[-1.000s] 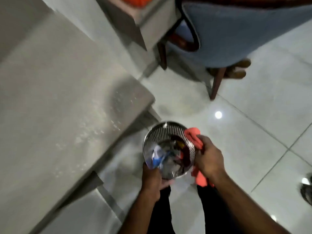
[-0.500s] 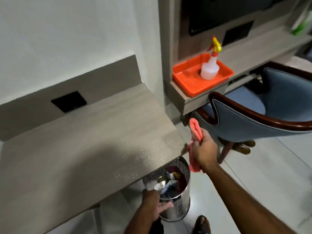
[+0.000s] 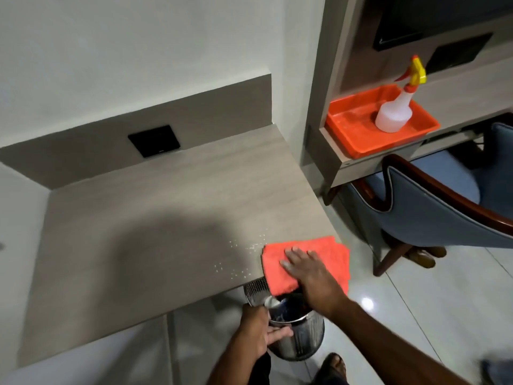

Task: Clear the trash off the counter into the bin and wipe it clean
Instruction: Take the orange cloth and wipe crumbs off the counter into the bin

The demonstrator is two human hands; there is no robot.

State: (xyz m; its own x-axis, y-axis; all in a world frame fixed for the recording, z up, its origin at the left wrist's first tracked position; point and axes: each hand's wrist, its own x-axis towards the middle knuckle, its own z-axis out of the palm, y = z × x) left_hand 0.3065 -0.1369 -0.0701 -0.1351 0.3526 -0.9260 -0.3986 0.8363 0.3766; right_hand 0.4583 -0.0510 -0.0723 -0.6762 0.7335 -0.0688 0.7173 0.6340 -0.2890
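Note:
A grey wood-grain counter (image 3: 166, 207) carries small white crumbs (image 3: 238, 259) near its front right corner. An orange cloth (image 3: 327, 254) lies spread over that corner, hanging past the edge. My right hand (image 3: 308, 273) presses flat on the cloth, fingers spread. Below the edge stands a perforated steel bin (image 3: 299, 337) with trash inside, partly hidden by the cloth and my arm. My left hand (image 3: 261, 329) grips the bin's rim on its left side.
An orange tray (image 3: 355, 132) with a white spray bottle (image 3: 394, 112) sits on a shelf to the right. A blue chair with a wooden frame (image 3: 433, 215) stands beside the counter. My sandalled foot (image 3: 333, 365) is on the tiled floor by the bin.
My right hand lifted the bunched cloth from beside the bin and laid it flat on the counter's corner. The left hand stays on the bin's rim. My view rose from the floor.

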